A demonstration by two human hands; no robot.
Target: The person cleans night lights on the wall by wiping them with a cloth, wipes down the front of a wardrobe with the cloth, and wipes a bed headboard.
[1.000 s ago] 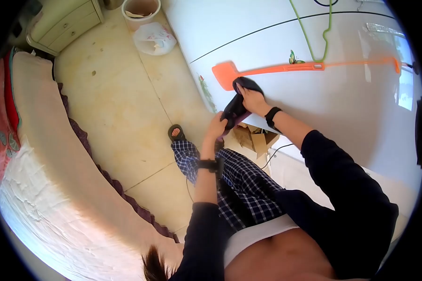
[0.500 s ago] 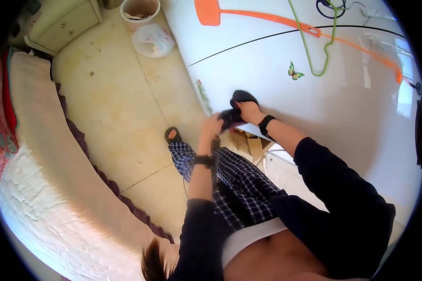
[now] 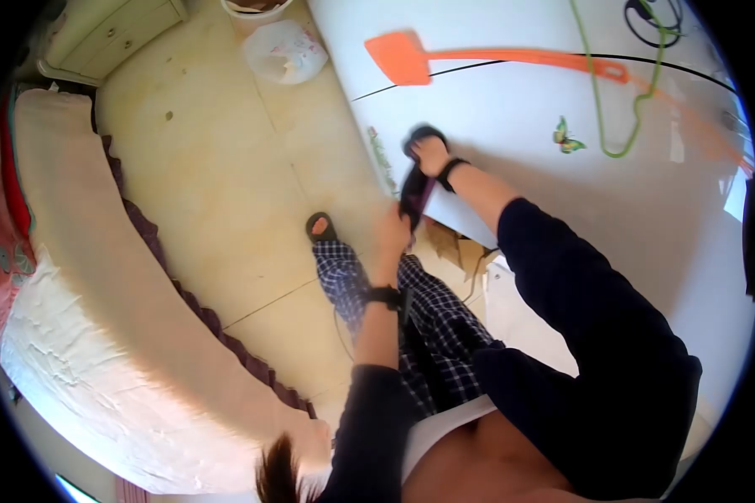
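Both hands are on a long dark cloth-like piece [image 3: 413, 194], black with a purplish edge, stretched between them. My right hand [image 3: 432, 157] is wrapped round its upper part, where a rounded black end [image 3: 425, 132] shows beyond the fingers. Lower down, my left hand [image 3: 392, 228] grips the other end; motion blurs its fingers. What kind of article it is, I cannot make out. Each wrist wears a black band. Behind the hands is a large white glossy panel [image 3: 512, 117] with a butterfly sticker [image 3: 567, 137].
An orange fly swatter [image 3: 512, 56] and a green hanger [image 3: 600, 109] hang against the panel. Below stands an open cardboard box [image 3: 461, 251]. A bed [image 3: 134, 335] lines the left side. A plastic bag [image 3: 285, 52] and a bin [image 3: 256, 10] are on the floor near a drawer cabinet [image 3: 113, 38].
My right hand has moved up and away from my left, and the dark piece is now drawn out longer between them. The view has shifted slightly, and the fly swatter appears lower.
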